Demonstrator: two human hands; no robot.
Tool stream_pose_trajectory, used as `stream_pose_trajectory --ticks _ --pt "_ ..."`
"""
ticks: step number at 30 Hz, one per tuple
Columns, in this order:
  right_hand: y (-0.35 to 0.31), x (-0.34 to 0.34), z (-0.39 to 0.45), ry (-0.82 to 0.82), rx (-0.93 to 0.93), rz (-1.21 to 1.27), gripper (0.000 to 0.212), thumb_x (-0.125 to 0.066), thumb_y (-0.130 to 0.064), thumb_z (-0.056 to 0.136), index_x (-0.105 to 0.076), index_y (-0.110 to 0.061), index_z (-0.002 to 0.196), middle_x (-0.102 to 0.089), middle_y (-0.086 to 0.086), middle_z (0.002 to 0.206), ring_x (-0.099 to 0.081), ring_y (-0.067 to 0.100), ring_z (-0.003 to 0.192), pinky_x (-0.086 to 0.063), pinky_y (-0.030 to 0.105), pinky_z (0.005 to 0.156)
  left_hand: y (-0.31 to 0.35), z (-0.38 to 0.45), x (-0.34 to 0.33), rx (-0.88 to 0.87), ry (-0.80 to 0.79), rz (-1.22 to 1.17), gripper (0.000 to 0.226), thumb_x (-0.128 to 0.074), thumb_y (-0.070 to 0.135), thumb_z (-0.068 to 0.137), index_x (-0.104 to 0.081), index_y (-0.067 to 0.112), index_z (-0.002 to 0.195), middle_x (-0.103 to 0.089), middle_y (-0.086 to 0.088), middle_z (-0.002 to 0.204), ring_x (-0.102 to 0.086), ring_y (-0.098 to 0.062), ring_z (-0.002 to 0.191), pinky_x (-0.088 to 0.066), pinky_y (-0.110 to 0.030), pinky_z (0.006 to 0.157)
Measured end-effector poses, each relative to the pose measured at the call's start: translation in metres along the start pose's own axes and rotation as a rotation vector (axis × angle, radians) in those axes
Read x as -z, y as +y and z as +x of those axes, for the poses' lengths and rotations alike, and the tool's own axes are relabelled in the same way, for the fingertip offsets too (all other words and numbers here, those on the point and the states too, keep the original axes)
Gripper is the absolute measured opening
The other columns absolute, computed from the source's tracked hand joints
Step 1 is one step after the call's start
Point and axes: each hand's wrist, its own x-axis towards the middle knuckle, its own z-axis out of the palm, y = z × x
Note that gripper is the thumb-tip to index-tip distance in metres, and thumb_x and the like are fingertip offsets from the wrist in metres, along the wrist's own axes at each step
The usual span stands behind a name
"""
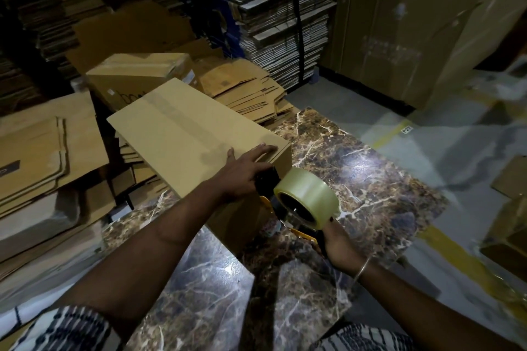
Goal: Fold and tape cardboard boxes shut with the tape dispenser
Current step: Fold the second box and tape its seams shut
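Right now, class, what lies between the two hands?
In the head view, the tape dispenser spans it: the right hand grips its handle, and its front end meets the box beside the left hand.

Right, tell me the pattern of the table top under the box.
Dark brown marble pattern with white veins on the table top, clearest in the head view.

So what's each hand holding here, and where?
The right hand grips the tape dispenser by its handle. The left hand holds nothing; it rests flat on the cardboard box near its end.
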Motion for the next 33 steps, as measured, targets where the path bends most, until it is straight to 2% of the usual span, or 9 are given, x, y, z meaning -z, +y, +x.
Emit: stream_pose_trajectory --ticks 5,7,9,11,16,20,25,30,33 --pt "-0.008 -0.001 0.001 0.079 0.101 -0.068 0.055 -0.027 -0.063 0.088 -0.053 -0.014 0.080 -0.044 0.006 0.058 -0.040 0.022 0.055 -0.029 0.044 0.058 -0.004 -0.001 0.002 0.003 0.006 -0.054 0.038 -0.053 0.044 0.092 -0.063 0.032 0.126 -0.008 0.015 0.165 -0.001 -0.008 0.153 0.007 -0.075 0.111" --pt "-0.020 0.004 0.000 0.027 -0.040 0.065 0.082 -0.016 -0.071 0.082 -0.057 -0.001 0.092 -0.056 0.017 0.073 -0.052 0.027 0.068 -0.029 0.056 0.065 -0.007 -0.001 0.002 0.000 0.017 -0.076 0.036 -0.055 0.039 0.094 -0.064 0.032 0.127 -0.010 0.016 0.165 -0.001 -0.007 0.153 0.008 -0.075 0.111" --pt "-0.025 0.008 -0.001 -0.025 -0.131 0.078 0.096 -0.003 -0.067 0.086 -0.057 0.006 0.115 -0.060 0.026 0.112 -0.058 0.033 0.103 -0.028 0.031 0.077 -0.010 0.000 0.001 0.004 0.025 -0.101 0.032 -0.059 0.034 0.096 -0.065 0.032 0.128 -0.011 0.018 0.164 -0.002 -0.005 0.153 0.009 -0.075 0.111" --pt "-0.016 0.005 0.004 -0.019 -0.132 -0.006 0.069 -0.017 -0.044 0.102 -0.052 0.008 0.128 -0.052 0.027 0.133 -0.051 0.036 0.124 -0.022 0.028 0.079 -0.011 0.000 0.001 0.009 0.027 -0.110 0.032 -0.059 0.032 0.097 -0.065 0.033 0.129 -0.012 0.018 0.164 -0.002 -0.004 0.152 0.009 -0.075 0.110" --pt "-0.017 0.000 0.010 0.006 -0.164 0.106 0.037 -0.036 -0.035 0.101 -0.065 -0.014 0.106 -0.066 0.017 0.109 -0.060 0.031 0.099 -0.042 0.036 0.082 -0.011 0.000 -0.002 0.004 0.023 -0.041 0.045 -0.063 0.032 0.095 -0.057 0.033 0.140 -0.010 0.016 0.166 0.001 -0.003 0.152 0.007 -0.077 0.110" --pt "-0.013 0.003 0.013 0.004 -0.321 0.155 0.034 -0.034 -0.004 0.107 -0.048 0.012 0.133 -0.045 0.028 0.142 -0.041 0.040 0.133 -0.031 0.033 0.101 -0.011 0.000 0.001 0.004 0.018 -0.116 0.036 -0.060 0.030 0.098 -0.062 0.030 0.134 -0.012 0.017 0.165 0.001 -0.001 0.152 0.007 -0.077 0.109" --pt "-0.003 -0.002 0.017 0.076 -0.134 0.287 0.084 -0.033 -0.085 0.085 -0.062 -0.007 0.093 -0.065 0.025 0.089 -0.063 0.032 0.082 -0.050 0.051 0.078 -0.010 -0.001 0.003 0.010 0.032 -0.111 0.033 -0.057 0.027 0.100 -0.064 0.031 0.131 -0.015 0.018 0.165 -0.002 0.002 0.150 0.006 -0.077 0.109" --pt "-0.012 0.009 0.013 0.082 -0.145 0.351 0.082 -0.033 -0.063 0.084 -0.064 0.009 0.105 -0.066 0.027 0.095 -0.062 0.033 0.084 -0.043 0.037 0.069 -0.005 -0.002 0.004 0.022 0.033 -0.038 0.036 -0.058 0.026 0.098 -0.062 0.034 0.132 -0.015 0.015 0.165 -0.007 -0.004 0.152 0.000 -0.076 0.111" --pt "0.004 0.013 0.016 0.136 -0.265 0.468 0.053 -0.045 -0.062 0.076 -0.067 -0.014 0.082 -0.066 -0.002 0.065 -0.058 0.014 0.059 -0.039 0.039 0.069 -0.002 0.000 0.005 0.028 0.038 0.024 0.022 -0.055 0.028 0.100 -0.067 0.034 0.117 -0.016 0.015 0.165 -0.009 -0.008 0.153 -0.010 -0.076 0.110"
